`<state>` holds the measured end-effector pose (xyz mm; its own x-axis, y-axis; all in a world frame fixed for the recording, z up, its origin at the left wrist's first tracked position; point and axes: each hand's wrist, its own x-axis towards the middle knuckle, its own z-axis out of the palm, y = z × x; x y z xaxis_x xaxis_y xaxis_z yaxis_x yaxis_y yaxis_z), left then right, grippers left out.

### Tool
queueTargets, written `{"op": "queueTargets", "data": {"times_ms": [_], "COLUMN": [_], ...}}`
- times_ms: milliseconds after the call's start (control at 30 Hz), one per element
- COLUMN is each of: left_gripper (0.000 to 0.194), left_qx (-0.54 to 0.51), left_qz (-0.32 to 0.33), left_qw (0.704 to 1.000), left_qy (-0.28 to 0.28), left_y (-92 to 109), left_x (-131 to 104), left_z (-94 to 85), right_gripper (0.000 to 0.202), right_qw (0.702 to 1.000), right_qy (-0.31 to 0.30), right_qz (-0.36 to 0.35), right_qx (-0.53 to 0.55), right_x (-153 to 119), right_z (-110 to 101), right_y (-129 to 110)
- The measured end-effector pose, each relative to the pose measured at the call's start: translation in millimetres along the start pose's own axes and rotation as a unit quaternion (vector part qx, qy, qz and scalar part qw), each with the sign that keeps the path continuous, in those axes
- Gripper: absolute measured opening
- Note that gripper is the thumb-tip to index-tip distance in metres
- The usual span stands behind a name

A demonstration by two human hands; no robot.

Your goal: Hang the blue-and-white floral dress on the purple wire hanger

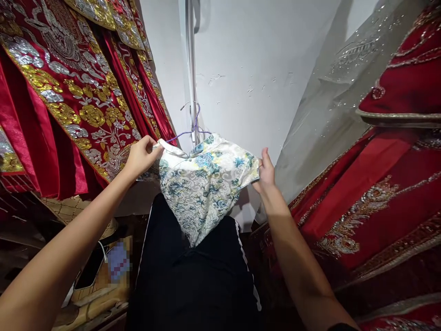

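Observation:
A white dress [206, 184] with blue, green and yellow flower patterns hangs on a thin purple hanger [197, 120] in the middle of the view. It has a stand collar and short sleeves, and its lower part drapes toward my dark trousers. My left hand [143, 155] pinches the fabric at the shoulder beside the collar, on the left. On the right, my right hand [265, 170] grips the hem of the other sleeve, thumb pointing up. The fabric is stretched between both hands. The hanger's hook shows above the collar, close to a metal upright.
Red embroidered garments [93, 105] with gold and silver sequins hang on the left. More red beaded garments [372, 197] and a sheer sparkly cover [330, 87] are on the right. A metal pole [189, 59] runs along the white wall [255, 59]. A phone [90, 266] lies low on the left.

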<state>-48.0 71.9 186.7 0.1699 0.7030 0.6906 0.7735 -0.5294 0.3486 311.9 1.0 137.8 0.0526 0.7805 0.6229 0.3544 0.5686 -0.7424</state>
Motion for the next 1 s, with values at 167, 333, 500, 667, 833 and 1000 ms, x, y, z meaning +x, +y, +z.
{"op": "queueTargets", "data": {"times_ms": [167, 333, 500, 667, 833, 1000], "left_gripper": [0.034, 0.038, 0.048, 0.028, 0.03, 0.033], "left_qx": [-0.015, -0.099, -0.331, -0.353, -0.15, -0.025], "left_qz": [0.063, 0.078, -0.071, -0.157, -0.09, 0.021], "left_qw": [0.998, 0.991, 0.923, 0.886, 0.941, 0.987], "left_qy": [0.02, 0.039, -0.183, -0.256, -0.29, -0.156], "left_y": [27.4, 66.7, 94.2, 86.2, 66.9, 55.7], "left_x": [29.5, 34.0, 0.2, -47.8, -66.3, -41.9], "left_z": [4.3, -12.9, -28.3, -62.4, -109.0, -101.7], "right_gripper": [0.034, 0.033, 0.04, 0.034, 0.039, 0.037], "right_qw": [0.985, 0.97, 0.988, 0.911, 0.987, 0.978], "right_qy": [0.066, 0.2, -0.128, -0.39, -0.096, -0.205], "right_qz": [0.061, 0.012, -0.014, -0.13, -0.115, -0.03], "right_qx": [0.149, 0.142, 0.09, 0.04, -0.057, 0.03], "right_x": [11.8, -14.1, -75.6, -73.1, -25.7, -0.3], "right_z": [-17.9, -8.1, 27.3, 50.8, 49.5, 44.9], "right_y": [-10.2, -45.2, -95.2, -89.4, -40.6, -24.4]}}
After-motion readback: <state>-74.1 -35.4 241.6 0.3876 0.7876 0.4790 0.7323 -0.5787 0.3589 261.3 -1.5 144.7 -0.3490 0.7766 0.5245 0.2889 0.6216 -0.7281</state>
